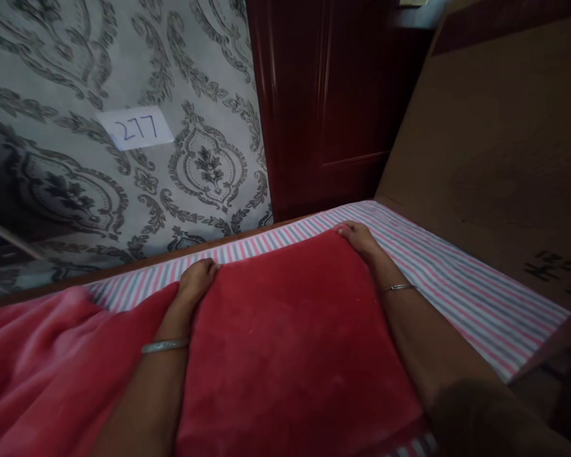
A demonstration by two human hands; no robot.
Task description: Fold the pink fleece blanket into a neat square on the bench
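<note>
Nearest the camera, at the bottom of the view, two bare forearms are reaching forward over a red blanket (290, 336), each wrist wearing a thin metal bangle (165, 346). The plush blanket is lying flat and smooth between the arms, while to the left it is bunching into loose pink-red folds. It is covering most of the near part of a striped sheet (457, 285) in pink, grey and white, which is stretching away to the right, bare beyond the blanket's edge. Further on, the left hand (197, 279) is curling its fingers closed over the blanket's far left corner, gripping the cloth where it meets the sheet. The right hand (359, 238) is resting on the far right corner, fingers pressed together and bent over the edge; whether it is pinching the cloth or only pressing on it cannot be told. Beyond the hands, a narrow wooden edge is running along the sheet's far side. Behind that, grey patterned wallpaper (124, 76) is rising on the left, bearing a white label (136, 129) with "277" handwritten on it. A dark red wooden door (328, 95) is standing in the middle, and a large sheet of brown cardboard (495, 146) is leaning at the right.
</note>
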